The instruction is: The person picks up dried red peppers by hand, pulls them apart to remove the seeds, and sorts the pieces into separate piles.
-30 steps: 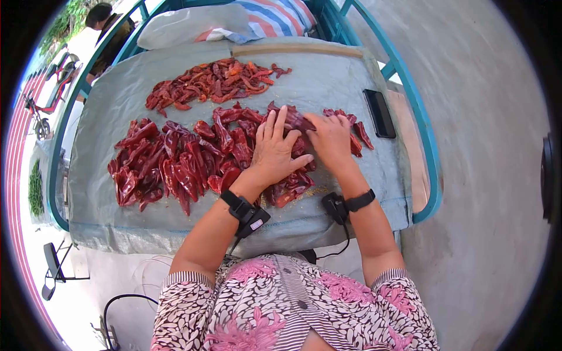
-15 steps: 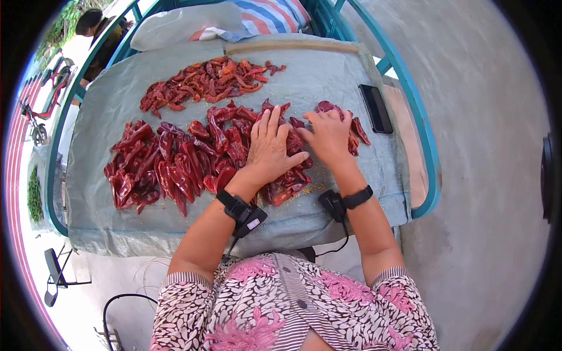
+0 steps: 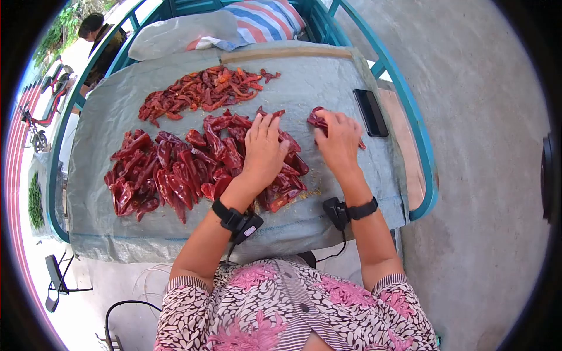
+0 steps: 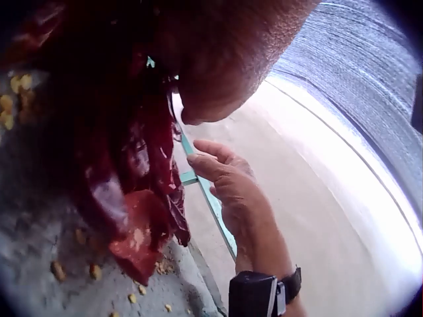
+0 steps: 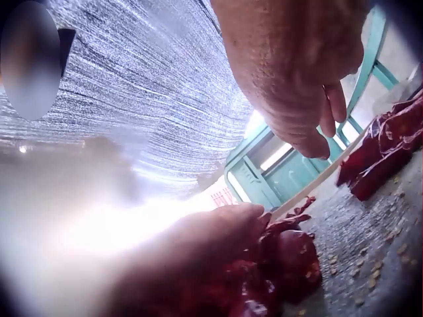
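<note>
In the head view my left hand (image 3: 262,149) rests on the right part of a big heap of dark red dried chili peppers (image 3: 187,164), fingers loosely stretched. From the left wrist, glossy pods (image 4: 145,218) hang close under that hand. My right hand (image 3: 341,137) bends over a small group of chilies (image 3: 318,119) on the right, partly hiding it. In the left wrist view the right hand's fingers (image 4: 210,162) look loose, with no pod visible between them. Seen from the right wrist, chilies (image 5: 390,145) lie beside the fingers.
A row of smaller chilies (image 3: 205,90) lies farther back on the grey-green sheet (image 3: 316,82). A black phone (image 3: 370,113) is on the right. Teal rails (image 3: 418,140) border the surface, and a striped bag (image 3: 263,23) sits behind. A person (image 3: 105,44) is at upper left.
My right hand has moved from the big heap toward the small group on the right, and a gap now shows between them. My left hand stays on the heap.
</note>
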`<state>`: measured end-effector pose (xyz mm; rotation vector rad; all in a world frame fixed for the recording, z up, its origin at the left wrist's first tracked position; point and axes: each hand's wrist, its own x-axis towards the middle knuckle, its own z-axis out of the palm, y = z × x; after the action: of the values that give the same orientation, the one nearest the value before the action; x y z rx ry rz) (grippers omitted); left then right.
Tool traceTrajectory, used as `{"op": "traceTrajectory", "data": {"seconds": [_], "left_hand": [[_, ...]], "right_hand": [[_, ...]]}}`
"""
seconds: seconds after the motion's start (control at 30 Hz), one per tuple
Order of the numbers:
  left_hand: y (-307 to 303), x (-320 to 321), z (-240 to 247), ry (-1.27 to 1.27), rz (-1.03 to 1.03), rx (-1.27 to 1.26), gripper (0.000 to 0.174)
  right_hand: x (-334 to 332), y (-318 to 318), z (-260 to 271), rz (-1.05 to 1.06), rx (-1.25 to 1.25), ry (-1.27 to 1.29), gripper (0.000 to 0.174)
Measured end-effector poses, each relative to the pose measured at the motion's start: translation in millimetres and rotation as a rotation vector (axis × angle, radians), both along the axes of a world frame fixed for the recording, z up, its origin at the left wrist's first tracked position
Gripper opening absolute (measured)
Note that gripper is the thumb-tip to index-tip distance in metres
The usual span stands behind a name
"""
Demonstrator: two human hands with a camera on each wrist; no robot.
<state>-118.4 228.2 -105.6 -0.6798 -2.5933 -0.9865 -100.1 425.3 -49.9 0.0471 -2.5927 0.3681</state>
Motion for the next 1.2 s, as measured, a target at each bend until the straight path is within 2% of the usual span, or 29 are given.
{"op": "traceTrajectory", "data": {"seconds": [0.03,0.13,0.17,0.23,0.27,0.37,0.43,0.47,0.57,0.7,0.8,0.9,1.0,1.1,1.2], "left_hand": [[1,4,14,0.048,0.042,-0.007,0.056],[-10,7,48,0.011,-0.024,0.114,0.047],[-11,6,50,0.150,-0.049,0.217,0.045],[-12,10,62,-0.076,-0.128,0.320,0.045],[-12,13,65,-0.190,-0.166,0.370,0.045],[-3,17,65,-0.219,-0.188,0.543,0.045],[-2,15,63,-0.147,-0.147,0.532,0.044],[-2,13,63,-0.114,-0.129,0.526,0.044],[-15,-4,59,0.202,0.035,0.101,0.045],[-23,-32,39,0.207,0.069,-0.081,0.044],[-18,-41,29,0.165,0.049,-0.135,0.045],[-8,-39,28,0.111,0.069,-0.203,0.044],[-9,-44,26,0.091,0.060,-0.230,0.038],[-16,-47,32,0.099,-0.023,-0.157,0.032],[-17,-38,50,0.152,0.014,-0.061,0.026]], "right_hand": [[4,-2,1,0.046,-0.042,-0.004,0.036],[13,-16,6,0.144,-0.189,-0.029,0.040],[16,-22,9,0.210,-0.365,-0.065,0.042],[21,-34,17,0.339,-0.719,-0.139,0.046],[23,-35,18,0.358,-0.783,-0.174,0.044],[23,-37,17,0.375,-0.919,-0.257,0.039],[25,-31,12,0.321,-0.933,-0.292,0.034],[24,-24,9,0.282,-0.889,-0.253,0.031],[25,-7,11,0.145,-0.766,-0.137,0.023],[28,13,1,0.067,-0.663,-0.052,0.020],[40,15,0,0.154,-0.548,-0.220,0.024],[44,1,-4,0.193,-0.317,-0.138,0.034],[40,-9,-10,0.254,-0.220,-0.064,0.042],[34,-11,-6,0.281,-0.240,-0.111,0.045],[25,-12,-7,0.298,-0.162,-0.081,0.046]]}}
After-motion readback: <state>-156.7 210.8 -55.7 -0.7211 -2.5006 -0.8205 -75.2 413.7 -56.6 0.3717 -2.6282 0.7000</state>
